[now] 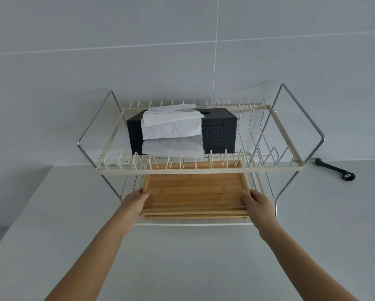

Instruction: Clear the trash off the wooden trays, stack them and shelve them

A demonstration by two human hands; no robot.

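A stack of wooden trays (194, 192) lies on the lower tier of a two-tier cream wire rack (195, 170), its far part under the upper tier. The top tray's surface is bare. My left hand (135, 203) grips the stack's left edge near the front corner. My right hand (257, 203) grips the right edge in the same way. The stack's front edges are slightly offset, so the lower tray's rim shows below the top one.
A black tissue box (220, 133) with white tissues (171, 124) hanging out sits on the rack's upper tier. The rack stands on a white countertop (182, 257) against a grey tiled wall. A black tool (336, 170) lies on the counter to the right.
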